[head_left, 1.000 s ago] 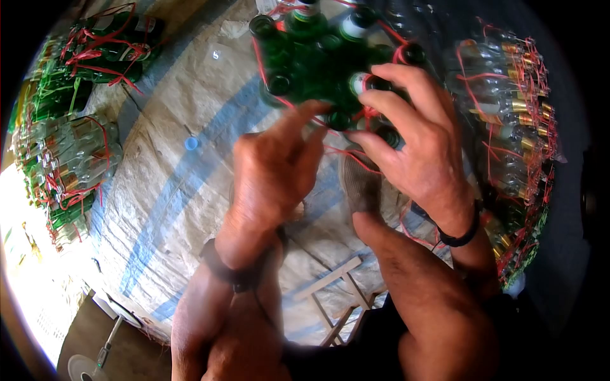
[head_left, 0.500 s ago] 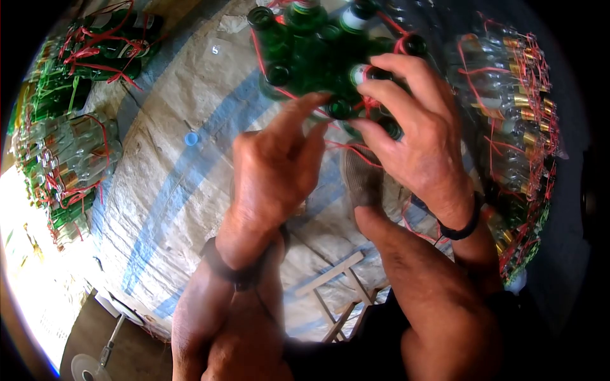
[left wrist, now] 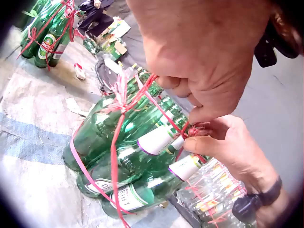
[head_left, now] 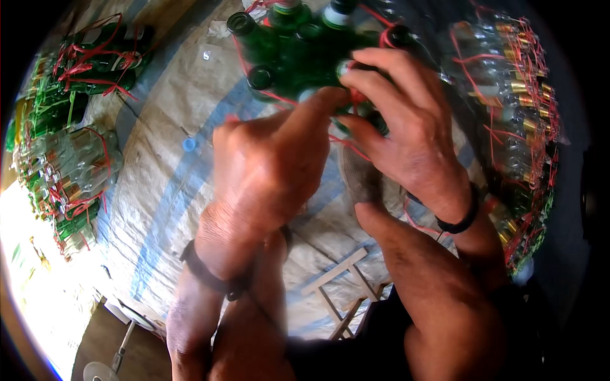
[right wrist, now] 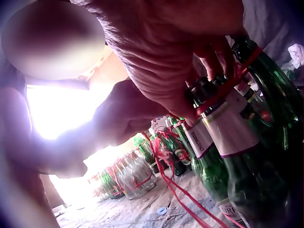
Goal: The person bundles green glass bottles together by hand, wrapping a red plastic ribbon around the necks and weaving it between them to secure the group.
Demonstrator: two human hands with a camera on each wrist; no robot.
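Observation:
Green glass bottles (head_left: pixel 298 60) stand bunched in front of me, circled by red plastic twine (left wrist: pixel 114 156). Above their near side, my left hand (head_left: pixel 270 155) has its fingers curled; in the left wrist view a strand of the twine stretches up into its grip. At the bottle necks, my right hand (head_left: pixel 410 120) pinches twine near a small red knot between thumb and fingers. Its other fingers arch over the bottle tops. White-labelled necks show beside the right hand in the right wrist view, with loose twine ends hanging below.
A creased white sheet (head_left: pixel 159 209) with blue stripes covers the floor. Bundled green bottles (head_left: pixel 105 60) and clear bottles (head_left: pixel 82 162) lie at left. More clear bottles (head_left: pixel 492 95) line the right. A blue cap (head_left: pixel 189 144) lies on the sheet, and a wooden frame (head_left: pixel 337 273) is between my legs.
My left hand has turned and come up closer to the head camera, its fingers more curled. The near bottles have shifted slightly left in view, and my right hand has moved left with them.

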